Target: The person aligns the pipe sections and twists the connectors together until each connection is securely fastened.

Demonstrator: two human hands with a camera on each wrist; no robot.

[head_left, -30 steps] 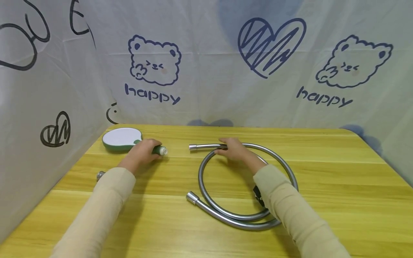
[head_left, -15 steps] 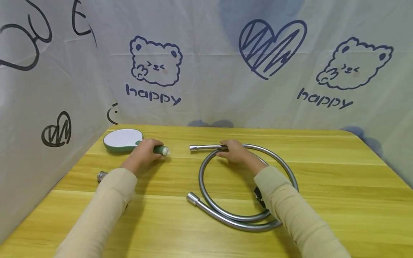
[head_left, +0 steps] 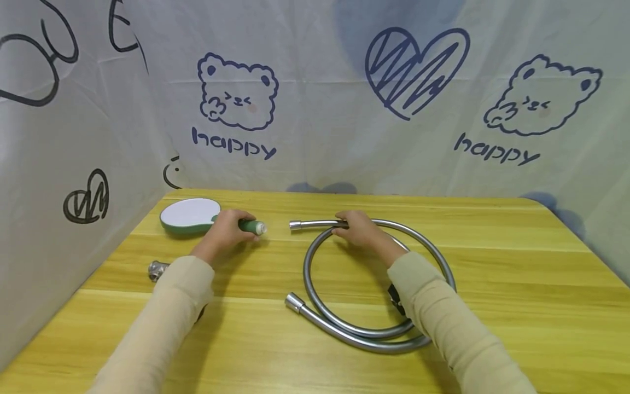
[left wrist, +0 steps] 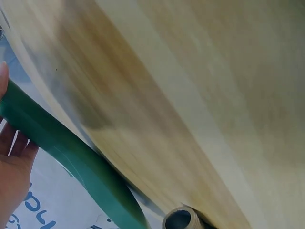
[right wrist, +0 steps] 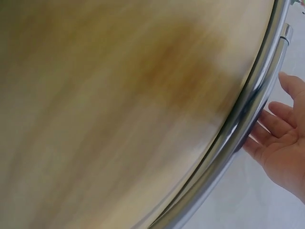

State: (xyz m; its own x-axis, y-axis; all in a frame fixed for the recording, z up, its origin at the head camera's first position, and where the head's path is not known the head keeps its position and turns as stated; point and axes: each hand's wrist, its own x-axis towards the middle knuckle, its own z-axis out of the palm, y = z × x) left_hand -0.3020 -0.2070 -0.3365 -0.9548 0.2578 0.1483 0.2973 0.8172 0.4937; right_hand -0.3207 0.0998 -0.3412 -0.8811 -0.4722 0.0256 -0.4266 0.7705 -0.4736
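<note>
In the head view, my left hand (head_left: 228,232) grips the green handle of a shower head (head_left: 189,216) with a white oval face, at the back left of the table. Its pale handle end sticks out past my fingers, pointing right. The left wrist view shows thumb and fingers on opposite sides of the green shower head (left wrist: 71,152). My right hand (head_left: 359,227) lies over a coiled metal shower hose (head_left: 315,298), near its upper end. In the right wrist view, the fingers touch the hose (right wrist: 252,114) from one side, while the thumb stands apart from it.
A metal fitting (head_left: 157,270) lies at the left, partly hidden by my left sleeve. A black object (head_left: 396,301) shows inside the hose coil beside my right sleeve. White cloth (head_left: 315,137) with drawings hangs behind the wooden table (head_left: 517,284).
My left hand has moved slightly right with the shower head, uncovering more of the metal fitting. The right hand and the hose have stayed almost still.
</note>
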